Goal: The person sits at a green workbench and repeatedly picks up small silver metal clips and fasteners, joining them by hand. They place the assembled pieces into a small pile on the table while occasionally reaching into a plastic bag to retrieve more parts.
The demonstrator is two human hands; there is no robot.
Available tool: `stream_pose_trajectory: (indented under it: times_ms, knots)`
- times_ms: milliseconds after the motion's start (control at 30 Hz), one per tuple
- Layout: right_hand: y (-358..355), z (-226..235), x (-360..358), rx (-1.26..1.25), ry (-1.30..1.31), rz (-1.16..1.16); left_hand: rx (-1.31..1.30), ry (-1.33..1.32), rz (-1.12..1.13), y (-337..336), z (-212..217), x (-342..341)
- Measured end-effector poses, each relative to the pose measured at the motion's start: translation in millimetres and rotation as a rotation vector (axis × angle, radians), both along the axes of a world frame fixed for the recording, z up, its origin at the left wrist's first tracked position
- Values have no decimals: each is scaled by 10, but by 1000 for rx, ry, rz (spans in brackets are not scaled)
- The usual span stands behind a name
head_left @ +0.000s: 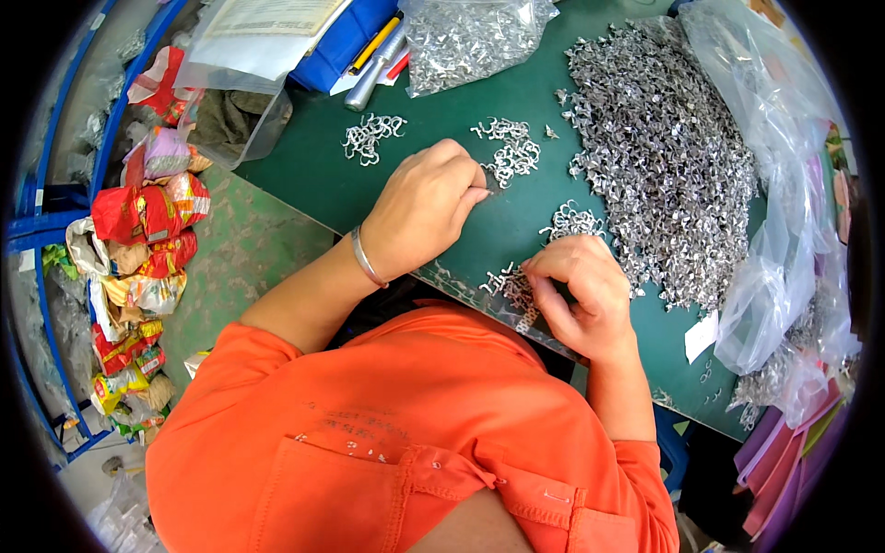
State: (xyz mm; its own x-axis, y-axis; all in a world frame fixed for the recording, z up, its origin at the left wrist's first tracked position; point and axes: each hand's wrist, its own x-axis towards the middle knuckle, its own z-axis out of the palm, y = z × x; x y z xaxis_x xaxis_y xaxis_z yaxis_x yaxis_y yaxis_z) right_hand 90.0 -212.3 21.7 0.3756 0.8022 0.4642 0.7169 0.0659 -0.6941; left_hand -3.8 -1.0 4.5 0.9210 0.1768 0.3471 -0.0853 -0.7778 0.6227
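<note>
My left hand (426,207), with a metal bangle (367,260) at the wrist, rests low over the green table. Its fingers are closed together, and whatever they hold is too small to make out. Just past its fingertips lies a small cluster of curved silvery metal pieces (513,158). My right hand (590,300) is closed in a pinch, its fingertips hiding what is between them. Another cluster of metal pieces (573,221) lies beyond its knuckles, and a third group (507,284) sits beside its fingers at the table's near edge.
A large heap of small metal parts (668,166) covers the right of the table (304,157). Behind are a filled clear bag (475,41), a blue bin (341,46) and a screwdriver-like tool (376,74). Plastic sheeting (774,249) hangs right; a blue rack (69,221) stands left.
</note>
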Motion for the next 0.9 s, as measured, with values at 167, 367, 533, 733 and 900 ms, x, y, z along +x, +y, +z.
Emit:
stream_pose_trajectory:
  times_ms: [167, 367, 533, 733, 900]
  knots:
    - [25, -77, -67, 88, 217, -230, -262, -87, -96, -213, 101, -50]
    - [32, -120, -85, 104, 352, -190, -375, -231, -208, -375, 88, -50]
    - [12, -108, -39, 150, 316, -98, -544, -203, -191, -416, 47, -66]
    - [40, -159, -104, 223, 400, -144, -759, -47, -228, -404, 14, -133]
    - [48, -146, -142, 229, 465, -168, -662, -83, -226, -397, 2, -146]
